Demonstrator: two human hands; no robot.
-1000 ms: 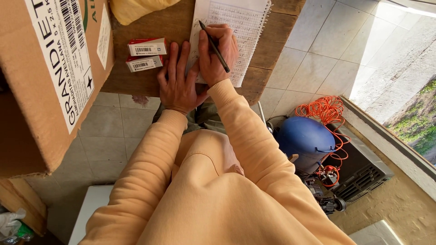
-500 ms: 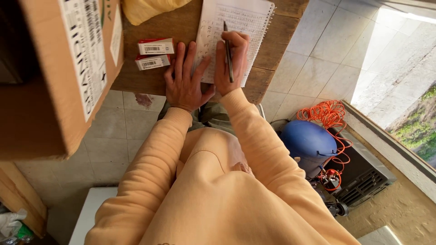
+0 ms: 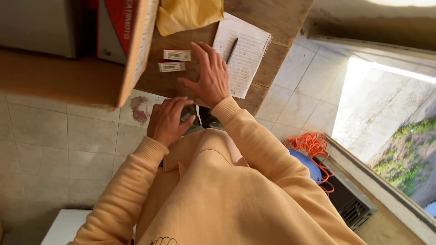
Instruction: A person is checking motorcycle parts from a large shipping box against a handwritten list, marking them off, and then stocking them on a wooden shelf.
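Note:
My right hand is spread flat, palm down, over the wooden table, its fingers reaching toward two small white-and-red boxes with barcode labels. It holds nothing. A dark pen lies loose on a spiral notebook just right of that hand. My left hand hangs below the table's near edge, fingers loosely curled and empty, in front of my orange sweatshirt.
A large cardboard box stands at the table's left. A yellow padded envelope lies at the back. On the tiled floor to the right sit a blue round object, an orange coiled cord and a dark vented appliance.
My right hand has let go of the pen, which now rests on the notebook, and has moved left toward the small boxes. My left hand has come off the table toward my body.

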